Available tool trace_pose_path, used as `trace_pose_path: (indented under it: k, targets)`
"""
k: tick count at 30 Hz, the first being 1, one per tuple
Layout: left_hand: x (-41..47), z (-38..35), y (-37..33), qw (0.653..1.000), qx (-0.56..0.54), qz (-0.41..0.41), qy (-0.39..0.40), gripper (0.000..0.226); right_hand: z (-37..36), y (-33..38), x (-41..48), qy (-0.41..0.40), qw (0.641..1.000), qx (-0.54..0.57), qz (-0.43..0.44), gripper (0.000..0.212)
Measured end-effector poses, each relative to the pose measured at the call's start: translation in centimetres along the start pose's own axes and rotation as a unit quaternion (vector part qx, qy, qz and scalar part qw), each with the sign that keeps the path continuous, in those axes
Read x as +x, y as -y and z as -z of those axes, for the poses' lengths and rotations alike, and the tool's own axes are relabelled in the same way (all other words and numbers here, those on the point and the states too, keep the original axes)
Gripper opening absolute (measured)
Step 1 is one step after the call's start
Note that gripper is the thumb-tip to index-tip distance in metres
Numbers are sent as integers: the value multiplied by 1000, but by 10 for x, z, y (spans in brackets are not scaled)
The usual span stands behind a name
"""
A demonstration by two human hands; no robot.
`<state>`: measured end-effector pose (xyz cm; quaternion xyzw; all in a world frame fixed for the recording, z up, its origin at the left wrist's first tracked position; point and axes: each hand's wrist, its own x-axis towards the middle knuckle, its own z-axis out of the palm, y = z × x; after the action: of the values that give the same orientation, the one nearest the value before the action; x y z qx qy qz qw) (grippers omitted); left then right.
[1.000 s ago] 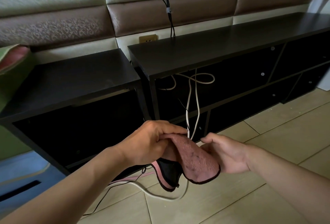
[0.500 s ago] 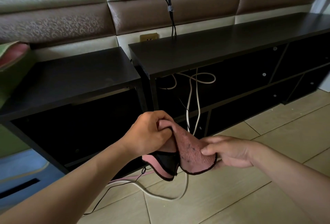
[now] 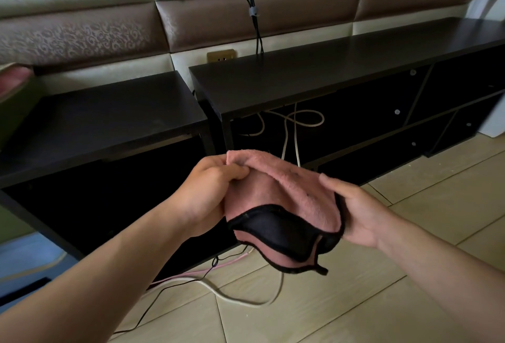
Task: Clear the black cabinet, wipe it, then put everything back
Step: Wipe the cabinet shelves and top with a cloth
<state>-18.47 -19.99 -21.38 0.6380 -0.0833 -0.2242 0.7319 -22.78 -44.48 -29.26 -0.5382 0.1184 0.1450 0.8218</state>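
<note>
I hold a pink cloth with a black edge (image 3: 278,195) in both hands, in front of the black cabinets. My left hand (image 3: 207,192) pinches its upper left corner with curled fingers. My right hand (image 3: 358,211) grips its right side, thumb on top of the cloth. The lower flap hangs down and shows a black inner face. The low black cabinet (image 3: 103,115) stands at the left with a bare top. The long black cabinet (image 3: 328,69) stretches to the right, its top bare too.
White cables (image 3: 297,124) hang in the long cabinet's open bay. White, pink and black cables (image 3: 235,296) trail over the beige tiled floor under my hands. Black cables (image 3: 254,11) run down the padded wall beside a brass socket (image 3: 221,55). A green and pink thing (image 3: 13,82) sits at the far left.
Both hands have turned and spread the cloth: it now lies wider between them, with the black inner face hanging below. My hands sit a little further apart.
</note>
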Motion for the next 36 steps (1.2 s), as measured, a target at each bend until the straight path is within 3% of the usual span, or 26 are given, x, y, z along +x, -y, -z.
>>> trace_pose_path:
  k: [2, 4, 6, 10, 13, 15, 17, 20, 26, 30, 32, 34, 36]
  targets:
    - [1, -1, -4, 999, -43, -1, -8, 29, -3, 4, -2, 35, 999, 8, 10, 60]
    - [2, -3, -7, 997, -72, -6, -6, 30, -2, 7, -3, 71, 997, 9, 25, 91]
    - [2, -5, -8, 997, -79, -11, -2, 29, -2, 9, -5, 105, 994, 8, 41, 104]
    - [2, -7, -16, 999, -46, -28, 7, 28, -7, 15, -11, 112, 992, -11, 65, 98]
    - [3, -9, -34, 998, 8, -60, 7, 27, -13, 29, -14, 90, 992, 19, 85, 74]
    - [7, -10, -51, 995, 46, -87, 0, 26, -21, 48, -14, 44, 992, -14, 118, 56]
    - [16, -9, -71, 989, 97, -108, -8, 28, -29, 79, -8, -52, 980, -94, 168, 43]
    - [35, -5, -101, 972, 180, -143, -44, 34, -45, 137, 6, -155, 929, -213, 260, 41]
    - [72, 8, -132, 917, 315, -155, -190, 31, -86, 220, 43, -218, 843, -363, 330, 45]
    - [93, 11, -144, 875, 400, -131, -242, 31, -99, 233, 76, -255, 807, -444, 295, 39]
    - [101, 7, -149, 847, 459, -104, -246, 35, -99, 233, 90, -278, 752, -550, 232, 29]
    - [106, -2, -148, 798, 544, -83, -245, 50, -105, 229, 96, -278, 670, -660, 197, 31]
    - [110, -14, -141, 771, 589, -90, -224, 52, -111, 220, 101, -196, 656, -697, 210, 36]
